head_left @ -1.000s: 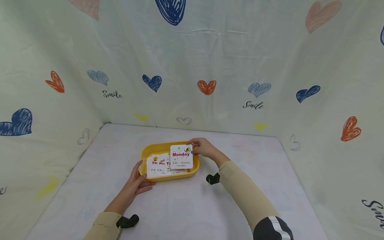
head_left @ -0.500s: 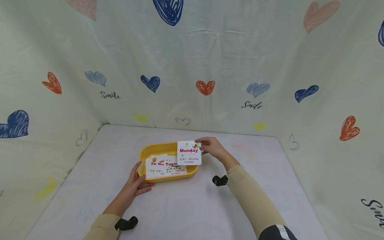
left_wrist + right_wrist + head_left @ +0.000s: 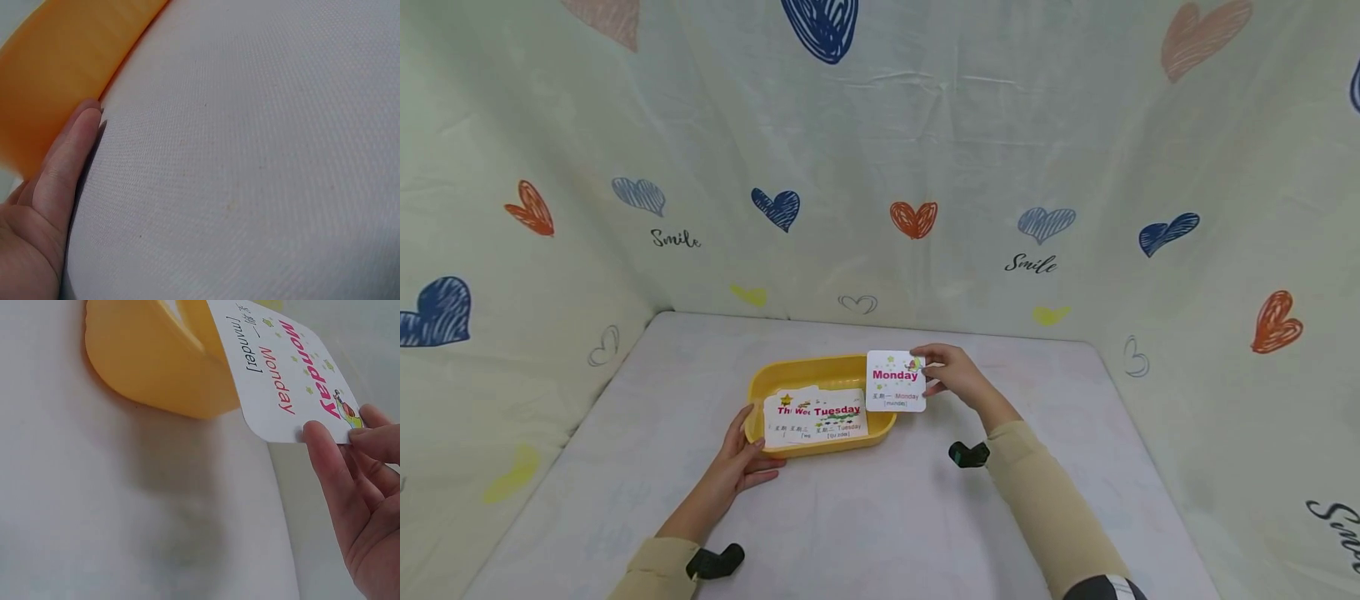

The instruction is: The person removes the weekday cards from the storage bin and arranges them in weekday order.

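White Monday card (image 3: 896, 381), every view but left-wrist

White table (image 3: 865, 533) | pale backdrop (image 3: 955, 125) behind | printed hearts (image 3: 913, 220) (3 of them orange-red) | 2 whole "Smile" words (image 3: 1032, 264)

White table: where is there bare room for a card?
Bare: between left sleeve and right sleeve; between yellow tray and backdrop; outward of either sleeve. Crowded: the tray, with overlapping cards inside, left hand at one end, right hand and Monday card by the other.
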The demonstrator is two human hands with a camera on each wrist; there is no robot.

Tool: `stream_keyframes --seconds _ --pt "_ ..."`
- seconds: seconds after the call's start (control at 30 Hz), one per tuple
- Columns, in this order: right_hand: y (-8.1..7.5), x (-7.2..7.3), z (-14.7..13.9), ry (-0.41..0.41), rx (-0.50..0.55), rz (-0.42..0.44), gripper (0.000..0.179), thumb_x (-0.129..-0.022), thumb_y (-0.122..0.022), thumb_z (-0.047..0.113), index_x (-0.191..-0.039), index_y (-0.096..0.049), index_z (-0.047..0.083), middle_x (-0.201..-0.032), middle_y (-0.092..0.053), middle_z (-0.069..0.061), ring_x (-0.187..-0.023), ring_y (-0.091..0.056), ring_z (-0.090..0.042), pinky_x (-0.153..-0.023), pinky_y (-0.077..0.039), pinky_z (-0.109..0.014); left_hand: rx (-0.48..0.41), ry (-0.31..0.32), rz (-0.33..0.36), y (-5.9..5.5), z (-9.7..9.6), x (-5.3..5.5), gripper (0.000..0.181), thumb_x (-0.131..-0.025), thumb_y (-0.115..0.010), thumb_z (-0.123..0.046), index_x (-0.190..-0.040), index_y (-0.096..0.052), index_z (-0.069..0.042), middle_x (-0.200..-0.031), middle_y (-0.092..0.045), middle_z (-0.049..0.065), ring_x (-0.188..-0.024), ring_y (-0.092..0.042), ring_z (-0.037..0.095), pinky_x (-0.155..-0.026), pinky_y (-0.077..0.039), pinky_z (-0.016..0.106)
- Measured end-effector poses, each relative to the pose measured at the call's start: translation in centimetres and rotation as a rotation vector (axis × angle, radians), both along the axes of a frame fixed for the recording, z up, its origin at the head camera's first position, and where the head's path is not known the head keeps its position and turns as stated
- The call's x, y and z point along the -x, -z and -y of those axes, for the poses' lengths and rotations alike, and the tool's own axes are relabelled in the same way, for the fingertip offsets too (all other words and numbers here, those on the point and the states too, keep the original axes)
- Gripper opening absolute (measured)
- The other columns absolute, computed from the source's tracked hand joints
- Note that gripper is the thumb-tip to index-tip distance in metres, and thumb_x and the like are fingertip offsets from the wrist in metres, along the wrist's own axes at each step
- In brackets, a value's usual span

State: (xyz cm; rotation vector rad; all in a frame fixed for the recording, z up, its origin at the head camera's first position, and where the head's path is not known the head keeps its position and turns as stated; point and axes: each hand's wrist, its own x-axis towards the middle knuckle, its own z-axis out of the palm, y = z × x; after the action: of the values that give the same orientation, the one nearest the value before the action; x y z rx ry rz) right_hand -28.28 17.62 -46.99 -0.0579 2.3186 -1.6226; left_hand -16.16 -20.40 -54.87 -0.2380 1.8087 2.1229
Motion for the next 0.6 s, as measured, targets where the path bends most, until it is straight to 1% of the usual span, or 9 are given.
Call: stream_keyframes --seconds 0.1,0.2,0.3,0.47,0.6 --pt "0.2 -0.2 -0.6 0.021 0.0 0.009 0.037 -0.094 -0.057 -0.005 -0.129 -0.061 0.007 -0.124 -0.057 -0.015 -0.092 -0.063 -0.026 -0.068 -0.06 -0.037 -0.001 -0.011 0.004 0.1 -0.1 0.0 0.068 -0.104 -0.046 -0.019 -0.155 -0.005 -0.039 -0.155 -0.022 0.015 -0.098 -0.067 0.034 -0.084 -0.056 0.044" --pt "0.4 -0.3 -1.4 0.032 -0.006 0.006 0.039 -0.093 -0.058 -0.006 -0.13 -0.06 0.006 -0.12 -0.054 -0.017 -0.09 -0.062 -0.026 -0.067 -0.06 -0.037 0.0 -0.021 0.01 0.1 -0.1 0.0 0.069 -0.104 -0.046 -0.018 -0.155 -0.005 -0.039 -0.155 -0.022 0.014 -0.098 -0.067 0.034 -0.083 -0.056 0.044" --pt "0.8 -0.3 -2.1 0.035 -0.019 0.004 0.043 -0.089 -0.062 -0.006 -0.13 -0.06 0.006 -0.116 -0.051 -0.018 -0.087 -0.062 -0.026 -0.067 -0.06 -0.036 0.003 -0.029 0.015 0.1 -0.2 0.1 0.07 -0.104 -0.047 -0.017 -0.155 -0.005 -0.039 -0.155 -0.022 0.013 -0.097 -0.068 0.035 -0.083 -0.056 0.044" --pt "1.6 -0.3 -3.2 0.046 -0.057 0.019 0.05 -0.083 -0.069 -0.007 -0.131 -0.059 0.008 -0.116 -0.052 -0.017 -0.082 -0.062 -0.026 -0.067 -0.059 -0.034 0.008 -0.027 0.014 0.1 -0.1 0.1 0.07 -0.104 -0.047 -0.018 -0.155 -0.005 -0.039 -0.155 -0.022 0.013 -0.097 -0.068 0.035 -0.083 -0.056 0.045" --pt "2.0 0.0 -4.1 0.051 -0.078 0.034 0.054 -0.08 -0.072 -0.007 -0.13 -0.058 0.008 -0.113 -0.053 -0.017 -0.081 -0.061 -0.025 -0.066 -0.059 -0.033 0.009 -0.025 0.014 0.1 -0.1 0.2 0.07 -0.104 -0.047 -0.018 -0.155 -0.005 -0.039 -0.154 -0.023 0.014 -0.097 -0.068 0.034 -0.083 -0.056 0.044"
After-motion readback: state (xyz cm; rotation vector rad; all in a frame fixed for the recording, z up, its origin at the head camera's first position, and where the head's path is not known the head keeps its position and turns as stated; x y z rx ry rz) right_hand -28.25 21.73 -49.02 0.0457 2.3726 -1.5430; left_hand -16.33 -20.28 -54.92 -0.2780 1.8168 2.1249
